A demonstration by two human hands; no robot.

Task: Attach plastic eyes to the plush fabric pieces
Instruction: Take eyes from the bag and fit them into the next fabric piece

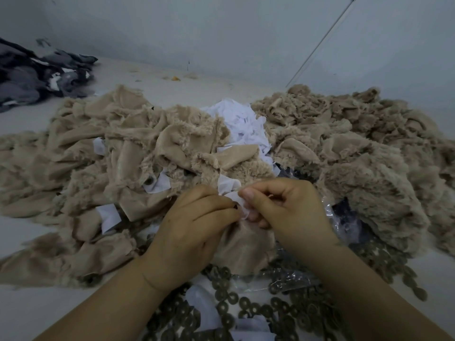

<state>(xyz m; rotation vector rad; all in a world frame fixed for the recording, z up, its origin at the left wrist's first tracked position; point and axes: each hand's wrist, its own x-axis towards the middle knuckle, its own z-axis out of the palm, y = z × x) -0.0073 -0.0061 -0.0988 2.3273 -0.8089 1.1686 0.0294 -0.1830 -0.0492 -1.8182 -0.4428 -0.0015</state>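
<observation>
Both hands meet low at centre — left hand (197,225) pinching a small black eye (235,206), right hand (283,207) curled, pinching white backing (236,196) on the beige plush piece (243,244) above the tabletop (32,308).

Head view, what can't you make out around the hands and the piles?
- Plastic eye: only a dark speck shows, the rest hidden by the left hand fingers.
- Plush piece: mostly covered by both hands; the right hand pinches white backing.
- Washers: cut off by the bottom edge.
- Dark fabric pile: cut off by the left edge, blurred.
</observation>
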